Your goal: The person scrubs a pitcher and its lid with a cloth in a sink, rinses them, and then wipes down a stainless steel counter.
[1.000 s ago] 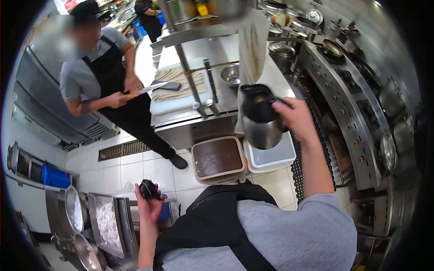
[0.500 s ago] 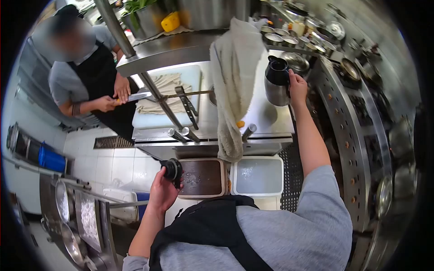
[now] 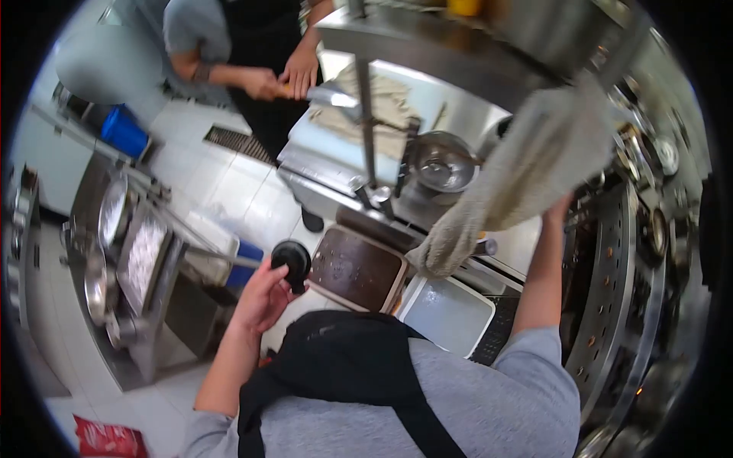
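Floor: pale tiles (image 3: 221,191), with a red packet (image 3: 107,439) lying at the lower left and a drain grate (image 3: 237,143) further up.
Left side: a steel rack (image 3: 130,259) carrying trays and round pans, a blue bin (image 3: 122,131) beyond it.
Left hand (image 3: 263,294): raised in front of the chest, fingers closed round a black round lid (image 3: 292,259), above the floor and just left of the brown tub.
Under the counter: a brown tub (image 3: 359,267) and a white tub (image 3: 447,313) side by side.
Counter: steel top (image 3: 336,156) with a metal bowl (image 3: 439,162) and a white cutting board (image 3: 366,99).
Co-worker: a person's hands (image 3: 286,76) at the board's far edge.
Towel (image 3: 519,183): hangs from the upper shelf.
Right hand: arm (image 3: 542,275) reaches up behind the towel; grip cannot be told.
Right side: stove line (image 3: 626,252) with pans.
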{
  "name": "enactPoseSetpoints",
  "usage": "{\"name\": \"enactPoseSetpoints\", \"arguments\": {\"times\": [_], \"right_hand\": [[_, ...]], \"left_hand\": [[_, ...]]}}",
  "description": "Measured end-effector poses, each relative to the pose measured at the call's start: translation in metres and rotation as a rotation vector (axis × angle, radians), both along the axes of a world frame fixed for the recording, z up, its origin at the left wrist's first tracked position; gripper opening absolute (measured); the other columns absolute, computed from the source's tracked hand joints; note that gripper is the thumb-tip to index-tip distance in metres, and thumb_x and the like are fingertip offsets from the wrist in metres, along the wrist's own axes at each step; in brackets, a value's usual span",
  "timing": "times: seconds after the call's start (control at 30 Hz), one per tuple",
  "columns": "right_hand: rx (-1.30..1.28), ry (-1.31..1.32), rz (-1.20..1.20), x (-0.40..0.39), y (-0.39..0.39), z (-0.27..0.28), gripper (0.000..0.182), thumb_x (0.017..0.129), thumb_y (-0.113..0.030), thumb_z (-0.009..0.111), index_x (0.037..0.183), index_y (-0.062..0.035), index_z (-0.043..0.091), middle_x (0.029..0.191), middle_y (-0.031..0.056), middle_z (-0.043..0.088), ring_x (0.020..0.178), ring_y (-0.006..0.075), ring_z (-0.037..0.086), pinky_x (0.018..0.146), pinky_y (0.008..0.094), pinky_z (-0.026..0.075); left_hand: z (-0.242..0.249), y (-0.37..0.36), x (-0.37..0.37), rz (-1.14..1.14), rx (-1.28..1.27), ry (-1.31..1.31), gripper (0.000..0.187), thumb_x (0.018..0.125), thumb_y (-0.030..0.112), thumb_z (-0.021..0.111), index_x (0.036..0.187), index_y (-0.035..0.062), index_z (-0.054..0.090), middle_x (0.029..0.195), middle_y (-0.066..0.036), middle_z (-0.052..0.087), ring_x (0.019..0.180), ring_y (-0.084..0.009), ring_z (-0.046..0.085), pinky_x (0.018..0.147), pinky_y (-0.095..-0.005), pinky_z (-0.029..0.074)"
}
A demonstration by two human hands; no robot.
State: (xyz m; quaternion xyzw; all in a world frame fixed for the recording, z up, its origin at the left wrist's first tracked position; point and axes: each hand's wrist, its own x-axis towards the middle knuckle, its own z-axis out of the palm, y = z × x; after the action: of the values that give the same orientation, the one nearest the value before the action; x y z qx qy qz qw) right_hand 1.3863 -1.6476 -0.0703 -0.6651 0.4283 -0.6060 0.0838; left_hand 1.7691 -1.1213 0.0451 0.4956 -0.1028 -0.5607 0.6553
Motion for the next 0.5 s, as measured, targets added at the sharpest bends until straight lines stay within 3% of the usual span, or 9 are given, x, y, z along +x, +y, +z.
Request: {"name": "enactPoseSetpoints", "arguments": {"times": [0.03, 0.07, 0.13, 0.17, 0.23, 0.33, 0.4, 0.43, 0.5], "right_hand": [[0.109, -0.324, 0.141, -0.015, 0.014, 0.013, 0.028, 0.086, -0.002, 0.041, 0.111, 0.0033, 0.053, 0.098, 0.0138, 0.06, 0.093, 0.0296, 0.056, 0.09, 0.0378, 0.042], [0.234, -0.215, 0.08, -0.005, 0.068, 0.079, 0.029, 0.087, -0.004, 0.045, 0.114, 0.001, 0.053, 0.102, 0.013, 0.06, 0.097, 0.0262, 0.056, 0.09, 0.0362, 0.042], [0.064, -0.371, -0.014, 0.009, 0.134, 0.13, 0.023, 0.091, -0.012, 0.049, 0.111, -0.003, 0.058, 0.102, 0.0091, 0.062, 0.092, 0.0194, 0.058, 0.08, 0.0318, 0.046], [-0.131, -0.275, -0.119, 0.018, 0.167, 0.145, 0.02, 0.092, -0.011, 0.049, 0.106, -0.0021, 0.059, 0.097, 0.0099, 0.063, 0.086, 0.0197, 0.059, 0.075, 0.0308, 0.047], [-0.341, -0.519, -0.122, 0.068, 0.224, 0.177, 0.017, 0.093, -0.012, 0.05, 0.099, 0.0024, 0.056, 0.092, 0.0129, 0.061, 0.081, 0.0201, 0.057, 0.071, 0.0294, 0.047], [-0.53, -0.411, 0.411, 0.144, 0.282, 0.181, 0.016, 0.093, -0.013, 0.05, 0.093, 0.0021, 0.055, 0.089, 0.0125, 0.058, 0.077, 0.0201, 0.053, 0.072, 0.032, 0.047], [-0.378, -0.238, 0.708, 0.234, 0.333, 0.177, 0.01, 0.089, -0.007, 0.052, 0.096, 0.0001, 0.057, 0.092, 0.0124, 0.058, 0.079, 0.0213, 0.054, 0.074, 0.033, 0.047], [-0.388, -0.24, 0.714, 0.269, 0.359, 0.173, 0.01, 0.089, -0.007, 0.052, 0.096, 0.0001, 0.057, 0.092, 0.0124, 0.058, 0.079, 0.0213, 0.054, 0.074, 0.033, 0.047], [0.56, 0.481, 0.879, 0.338, 0.394, 0.158, 0.028, 0.08, -0.005, 0.066, 0.108, -0.0037, 0.059, 0.1, 0.0117, 0.059, 0.087, 0.0251, 0.058, 0.08, 0.0371, 0.048]], "left_hand": [[-0.004, 0.004, 0.006, 0.015, -0.011, -0.009, 0.045, 0.091, 0.02, 0.057, 0.133, 0.0116, 0.042, 0.122, -0.009, 0.056, 0.11, -0.0238, 0.057, 0.094, -0.0407, 0.046], [-0.008, 0.007, 0.012, 0.03, -0.02, -0.019, 0.045, 0.093, 0.019, 0.056, 0.135, 0.0117, 0.041, 0.123, -0.009, 0.056, 0.11, -0.0227, 0.057, 0.094, -0.0396, 0.046], [-0.009, 0.014, 0.022, 0.094, -0.029, -0.019, 0.048, 0.093, 0.014, 0.056, 0.137, 0.01, 0.037, 0.122, -0.009, 0.056, 0.11, -0.0221, 0.057, 0.094, -0.0364, 0.046], [-0.014, 0.019, 0.03, 0.11, -0.033, -0.033, 0.049, 0.093, 0.013, 0.057, 0.137, 0.0093, 0.036, 0.122, -0.009, 0.056, 0.11, -0.0221, 0.057, 0.093, -0.036, 0.046], [-0.022, 0.029, 0.049, 0.134, -0.049, -0.035, 0.054, 0.09, 0.008, 0.06, 0.138, 0.0079, 0.034, 0.122, -0.007, 0.055, 0.111, -0.0187, 0.056, 0.094, -0.0329, 0.045], [-0.03, 0.048, 0.084, 0.139, -0.039, -0.149, 0.059, 0.088, 0.003, 0.061, 0.139, 0.008, 0.033, 0.124, -0.006, 0.053, 0.113, -0.0149, 0.053, 0.096, -0.0302, 0.042], [-0.033, 0.064, 0.116, 0.071, -0.013, -0.32, 0.067, 0.082, -0.004, 0.064, 0.139, 0.0067, 0.03, 0.123, -0.007, 0.053, 0.114, -0.0146, 0.052, 0.1, -0.0304, 0.04], [-0.033, 0.075, 0.135, 0.016, 0.057, -0.58, 0.067, 0.081, -0.002, 0.066, 0.137, 0.0064, 0.031, 0.123, -0.009, 0.053, 0.113, -0.0169, 0.053, 0.1, -0.0319, 0.04], [-0.041, 0.101, 0.169, -0.01, 0.216, -1.064, 0.069, 0.076, 0.004, 0.073, 0.132, 0.0065, 0.034, 0.122, -0.016, 0.054, 0.112, -0.0254, 0.056, 0.099, -0.0362, 0.043]]}}
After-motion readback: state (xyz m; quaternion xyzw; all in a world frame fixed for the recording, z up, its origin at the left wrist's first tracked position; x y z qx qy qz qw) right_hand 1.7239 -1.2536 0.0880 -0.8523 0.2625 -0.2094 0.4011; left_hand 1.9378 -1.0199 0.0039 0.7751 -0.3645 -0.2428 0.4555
